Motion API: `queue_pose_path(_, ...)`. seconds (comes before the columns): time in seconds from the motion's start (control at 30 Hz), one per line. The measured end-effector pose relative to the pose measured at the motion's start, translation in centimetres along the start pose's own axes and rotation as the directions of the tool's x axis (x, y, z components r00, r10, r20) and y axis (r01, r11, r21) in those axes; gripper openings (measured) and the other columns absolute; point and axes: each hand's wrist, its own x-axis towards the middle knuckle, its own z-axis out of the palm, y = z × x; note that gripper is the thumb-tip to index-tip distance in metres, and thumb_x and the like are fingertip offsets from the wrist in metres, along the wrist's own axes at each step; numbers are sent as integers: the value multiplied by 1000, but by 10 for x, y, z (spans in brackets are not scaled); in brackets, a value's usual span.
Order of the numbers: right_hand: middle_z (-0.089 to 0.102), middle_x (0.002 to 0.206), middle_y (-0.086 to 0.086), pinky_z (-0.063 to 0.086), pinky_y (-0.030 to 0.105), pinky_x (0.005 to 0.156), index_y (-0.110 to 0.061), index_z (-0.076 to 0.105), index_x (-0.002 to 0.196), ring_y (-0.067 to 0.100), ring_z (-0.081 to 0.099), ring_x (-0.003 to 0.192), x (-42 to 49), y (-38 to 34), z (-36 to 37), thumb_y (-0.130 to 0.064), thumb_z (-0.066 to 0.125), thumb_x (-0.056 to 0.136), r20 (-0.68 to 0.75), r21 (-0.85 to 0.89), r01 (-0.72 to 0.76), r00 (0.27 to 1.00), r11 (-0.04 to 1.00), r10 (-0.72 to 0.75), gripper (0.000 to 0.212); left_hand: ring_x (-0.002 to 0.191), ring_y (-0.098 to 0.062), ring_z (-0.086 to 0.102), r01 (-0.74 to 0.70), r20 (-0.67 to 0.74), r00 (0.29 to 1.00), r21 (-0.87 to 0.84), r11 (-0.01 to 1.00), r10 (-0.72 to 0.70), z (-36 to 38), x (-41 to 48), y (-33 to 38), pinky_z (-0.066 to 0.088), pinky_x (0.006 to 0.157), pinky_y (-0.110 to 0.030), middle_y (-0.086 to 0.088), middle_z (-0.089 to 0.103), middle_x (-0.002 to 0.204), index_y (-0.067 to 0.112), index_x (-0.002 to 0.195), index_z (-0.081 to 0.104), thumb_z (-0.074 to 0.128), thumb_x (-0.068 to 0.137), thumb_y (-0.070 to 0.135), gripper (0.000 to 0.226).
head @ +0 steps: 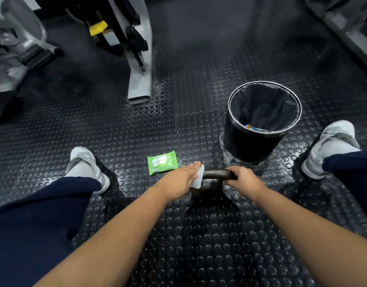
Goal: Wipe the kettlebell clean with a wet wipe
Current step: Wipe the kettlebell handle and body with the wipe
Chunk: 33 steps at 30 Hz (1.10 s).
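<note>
Pressing a white wipe [199,177] flat against the left end of the handle, the left grip [182,177] has its fingers straight and together, pointing away from the person. The wipe sits between the palm side of that hand and the metal, and its lower edge hangs free. The right grip [243,179] is curled round the right end of the same handle, knuckles up.

The kettlebell [216,174] stands on the floor [178,245] between the person's spread legs, straight ahead of the body. Its dark, worn handle lies crosswise between the two hands, and the body below is mostly in shadow.

A green pack [163,162] of wipes lies flat on the studded rubber floor just beside the left hand, on its far left side. A black bin [246,146] with a dark liner stands near the kettlebell, beyond the right hand, with some coloured scraps at the bottom. Grey shoes [85,164] rest on either side, dark blue trousers above them. Grey gym machine frames [140,85] stand further off at the upper left.
</note>
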Motion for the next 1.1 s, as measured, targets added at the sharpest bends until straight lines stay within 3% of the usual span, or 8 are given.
queue_pose_path(0.07,71,85,-10,44,21,69,-34,68,96,6,65,82,-1,-1,-1,-20,82,79,2,2,0,1000,1000,0,25,155,-7,17,8,-7,1000,0,1000,-8,3,2,5,5,120,-16,6,18,169,22,164,19,28,114,34,53)
queue_pose_path(0.2,73,87,-10,50,25,76,-31,71,100,7,67,84,-1,-2,0,-20,83,78,-9,4,-7,1000,1000,7,28,156,-14,17,-32,-12,999,47,998,32,6,15,28,3,122,-19,-3,18,170,14,164,17,26,114,28,53)
queue_pose_path(0.37,71,84,-10,46,20,69,-35,68,94,7,65,80,-2,-1,1,-21,82,77,-2,-26,11,1000,1000,-11,26,157,-17,15,-72,-11,997,92,993,74,13,28,56,6,126,-27,-6,16,171,12,164,16,28,112,15,54)
queue_pose_path(0.57,72,86,-9,49,21,71,-31,71,101,6,66,80,-3,-6,-2,-20,81,79,4,-20,-13,1000,1000,13,27,157,-11,14,-80,-76,994,45,996,83,9,11,23,-2,119,-14,3,14,169,19,164,15,28,113,21,53)
queue_pose_path(0.73,71,87,-8,41,17,65,-30,71,99,10,64,84,-3,-5,-2,-22,79,79,6,-45,4,1000,999,-3,23,155,-3,9,-52,-77,996,8,999,53,10,-1,3,-10,110,0,10,11,169,22,164,15,30,114,28,53)
queue_pose_path(0.87,72,87,-7,42,17,61,-30,70,100,5,63,76,-5,-6,-3,-21,78,81,6,-36,-5,1000,999,6,22,157,-9,8,-59,-55,997,59,997,62,11,7,16,-3,123,-17,4,11,170,20,165,13,27,114,28,53)
queue_pose_path(0.97,73,93,-6,48,23,73,-27,71,106,9,66,85,-5,-7,-2,-19,79,81,2,-26,4,1000,1000,-4,27,158,-15,9,-88,-19,996,123,989,91,12,23,36,1,127,-27,-3,11,171,15,165,12,27,114,25,54)
queue_pose_path(1.1,73,93,-5,43,10,67,-20,72,105,10,66,86,-4,-7,-3,-15,79,80,10,-34,15,1000,999,-15,26,158,-21,9,-82,0,997,197,977,83,19,41,66,2,126,-31,-9,10,172,10,164,12,28,113,22,55)
